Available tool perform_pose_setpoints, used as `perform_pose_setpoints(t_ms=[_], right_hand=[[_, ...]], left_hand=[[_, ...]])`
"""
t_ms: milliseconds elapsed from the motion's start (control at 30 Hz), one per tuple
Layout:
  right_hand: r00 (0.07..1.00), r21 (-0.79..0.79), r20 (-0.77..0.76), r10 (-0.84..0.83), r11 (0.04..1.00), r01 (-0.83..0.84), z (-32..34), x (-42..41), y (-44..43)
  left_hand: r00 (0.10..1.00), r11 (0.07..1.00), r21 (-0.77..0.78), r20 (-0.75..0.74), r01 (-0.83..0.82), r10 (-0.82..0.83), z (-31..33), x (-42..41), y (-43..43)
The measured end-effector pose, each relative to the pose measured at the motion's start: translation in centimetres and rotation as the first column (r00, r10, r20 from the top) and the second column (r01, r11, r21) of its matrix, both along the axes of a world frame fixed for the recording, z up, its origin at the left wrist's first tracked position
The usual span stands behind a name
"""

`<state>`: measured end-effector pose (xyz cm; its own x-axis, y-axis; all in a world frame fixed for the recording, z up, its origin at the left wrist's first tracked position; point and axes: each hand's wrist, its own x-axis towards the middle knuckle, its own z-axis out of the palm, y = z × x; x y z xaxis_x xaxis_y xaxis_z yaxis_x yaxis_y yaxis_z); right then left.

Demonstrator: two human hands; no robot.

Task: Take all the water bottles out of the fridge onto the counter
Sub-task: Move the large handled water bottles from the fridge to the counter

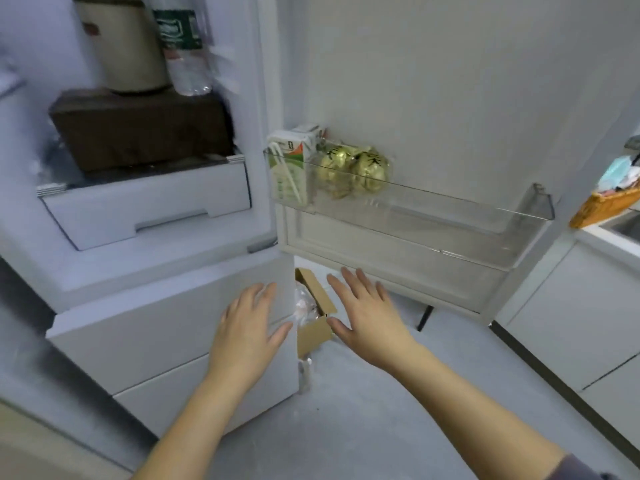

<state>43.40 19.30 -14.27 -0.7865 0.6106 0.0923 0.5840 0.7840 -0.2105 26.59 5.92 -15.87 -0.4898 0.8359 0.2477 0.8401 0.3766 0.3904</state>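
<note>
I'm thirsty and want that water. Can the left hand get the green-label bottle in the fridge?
Probably yes. The fridge door is open, nothing stands in front of the bottle beside the beige pot, and the left hand is empty, though well below it.

green-labelled bottle (183,46), brown box (138,129)

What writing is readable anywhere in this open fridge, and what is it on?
"Q": a lone mark, as far as it reads, on top of the drink carton in the door shelf.
Green label on the water bottle: white print, too blurred to read.
Dark characters on the gold-wrapped packs: too blurred.
</note>
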Motion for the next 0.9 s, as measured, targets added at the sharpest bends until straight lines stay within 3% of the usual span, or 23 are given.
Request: perform_pose_setpoints(t_ms=[500, 700, 900], right_hand=[[0.961, 0.025, -0.136, 0.239, 0.971, -0.238, 6.3, -24.3, 4.3], [0.976, 0.061, -0.153, 0.157, 0.987, -0.149, 8.9, -34.1, 6.0], [0.989, 0.074, -0.146, 0.007, 0.997, 0.003, 12.0, -41.7, 9.8]], left_hand=[[0.92, 0.94, 0.131, -0.2, -0.314, 0.336, 8.4, -18.4, 1.1], [0.894, 0.928, 0.065, -0.248, -0.368, 0.372, 11.9, -26.0, 4.1], [0.84, 0.936, 0.056, -0.426, -0.347, 0.337, 14.9, -34.1, 7.9]])
